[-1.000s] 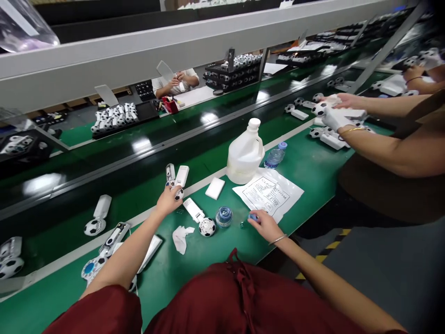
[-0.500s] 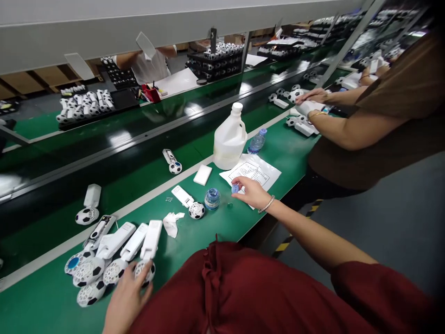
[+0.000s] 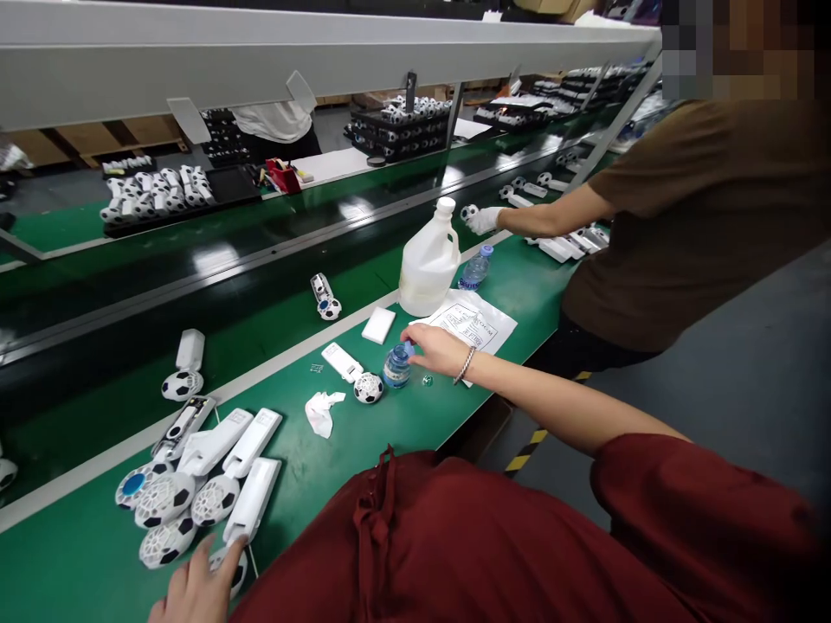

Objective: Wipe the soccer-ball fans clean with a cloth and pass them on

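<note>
A small blue bottle [image 3: 395,372] stands on the green bench, cut low like a pot. Over its mouth, my right hand [image 3: 438,348] pinches a blue bottle cap [image 3: 409,349] between thumb and fingers. Near the bench's front edge, my left hand [image 3: 195,584] has its thumb and forefinger around the soccer-ball head of a white handheld fan [image 3: 254,497]. Its palm side is hidden. More soccer-ball fans [image 3: 165,500] lie piled beside that hand. Left of the blue bottle rests another fan [image 3: 368,388], with a crumpled white tissue [image 3: 321,414] nearby.
A large white jug [image 3: 428,264] and a clear water bottle [image 3: 476,268] stand behind a printed sheet [image 3: 477,322]. A white pad [image 3: 378,325] lies near the belt [image 3: 260,303], which carries several fans. A co-worker's gloved hand [image 3: 484,220] reaches over the belt at right.
My right hand has moved left, bringing the cap to the blue bottle's mouth. My left hand and the fan it touches have shifted down and left. The co-worker's arm now reaches over the belt.
</note>
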### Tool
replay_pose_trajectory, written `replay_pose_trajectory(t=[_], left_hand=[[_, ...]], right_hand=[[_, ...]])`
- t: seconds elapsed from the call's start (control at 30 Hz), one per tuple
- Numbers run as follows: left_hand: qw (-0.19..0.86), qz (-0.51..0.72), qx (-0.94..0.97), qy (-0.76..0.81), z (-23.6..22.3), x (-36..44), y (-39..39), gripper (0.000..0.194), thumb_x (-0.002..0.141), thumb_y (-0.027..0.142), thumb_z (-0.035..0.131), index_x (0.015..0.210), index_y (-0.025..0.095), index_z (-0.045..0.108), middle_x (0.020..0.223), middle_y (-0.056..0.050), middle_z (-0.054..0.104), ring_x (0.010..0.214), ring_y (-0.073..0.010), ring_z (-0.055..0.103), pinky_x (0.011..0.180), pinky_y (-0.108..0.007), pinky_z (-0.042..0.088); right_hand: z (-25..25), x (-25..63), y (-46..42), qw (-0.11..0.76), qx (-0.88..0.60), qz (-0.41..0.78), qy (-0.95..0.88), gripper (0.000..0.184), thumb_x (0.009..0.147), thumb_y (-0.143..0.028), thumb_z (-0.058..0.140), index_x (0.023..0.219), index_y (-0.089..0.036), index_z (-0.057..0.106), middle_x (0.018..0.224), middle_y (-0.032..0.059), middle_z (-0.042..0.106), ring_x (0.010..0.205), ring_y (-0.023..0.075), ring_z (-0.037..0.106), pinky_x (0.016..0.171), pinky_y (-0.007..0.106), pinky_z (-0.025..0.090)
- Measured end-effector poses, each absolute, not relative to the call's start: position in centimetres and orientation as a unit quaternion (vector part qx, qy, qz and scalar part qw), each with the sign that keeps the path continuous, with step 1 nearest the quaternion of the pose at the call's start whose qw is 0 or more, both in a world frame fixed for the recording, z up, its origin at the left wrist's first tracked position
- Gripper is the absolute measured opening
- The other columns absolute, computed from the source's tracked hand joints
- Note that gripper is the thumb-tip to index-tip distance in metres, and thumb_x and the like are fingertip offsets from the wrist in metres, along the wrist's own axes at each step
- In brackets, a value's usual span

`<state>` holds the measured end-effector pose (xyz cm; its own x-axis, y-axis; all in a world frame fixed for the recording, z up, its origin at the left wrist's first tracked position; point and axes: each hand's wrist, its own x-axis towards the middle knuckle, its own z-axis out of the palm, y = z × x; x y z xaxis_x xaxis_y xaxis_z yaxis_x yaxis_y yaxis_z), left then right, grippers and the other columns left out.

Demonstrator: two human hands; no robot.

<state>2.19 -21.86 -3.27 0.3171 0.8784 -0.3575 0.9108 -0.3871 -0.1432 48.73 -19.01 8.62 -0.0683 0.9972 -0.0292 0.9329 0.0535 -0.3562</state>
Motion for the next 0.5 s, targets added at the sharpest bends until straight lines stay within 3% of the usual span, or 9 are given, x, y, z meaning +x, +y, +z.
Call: replay_pose_trajectory(t=[0.1,0.2,0.4,0.5], left_hand=[[0.124,0.005,0.863,0.490,-1.1,7.7,-20.3,0.046,0.066,0.039,0.051,0.111,0.032,0.059,0.116,-0.007,0.058,0.107,-0.0310,0.053,0.087,-0.043,0.044],[0.246,0.142,0.883,0.374,0.4,16.4,-17.4,0.045,0.074,0.039,0.054,0.116,0.023,0.051,0.116,-0.010,0.055,0.111,-0.0264,0.050,0.094,-0.042,0.041],[0.345,0.195,0.874,0.281,-0.4,31.3,-11.5,0.090,0.054,0.035,0.076,0.131,0.017,0.033,0.135,-0.014,0.039,0.125,-0.0308,0.034,0.103,-0.045,0.030],[0.426,0.202,0.850,0.235,-1.7,34.3,-10.5,0.086,0.051,0.031,0.078,0.127,0.019,0.038,0.130,-0.012,0.044,0.122,-0.0299,0.038,0.102,-0.043,0.032]], right_hand=[[8.8,48.7,-18.9,0.095,-0.649,0.133,-0.743,0.033,0.074,-0.019,0.064,0.105,-0.010,0.057,0.104,0.0115,0.059,0.096,0.0204,0.056,0.084,0.031,0.044],[8.9,48.8,-18.6,0.074,-0.624,0.120,-0.769,0.034,0.076,-0.021,0.063,0.108,-0.010,0.058,0.108,0.0125,0.059,0.101,0.0220,0.054,0.089,0.033,0.043],[9.2,49.0,-17.6,0.003,-0.571,0.096,-0.815,0.034,0.077,-0.019,0.062,0.110,-0.010,0.059,0.109,0.0120,0.060,0.100,0.0217,0.055,0.090,0.033,0.043],[9.1,49.0,-17.0,-0.032,-0.551,0.085,-0.830,0.032,0.078,-0.020,0.061,0.110,-0.013,0.059,0.108,0.0108,0.060,0.101,0.0211,0.054,0.088,0.032,0.042]])
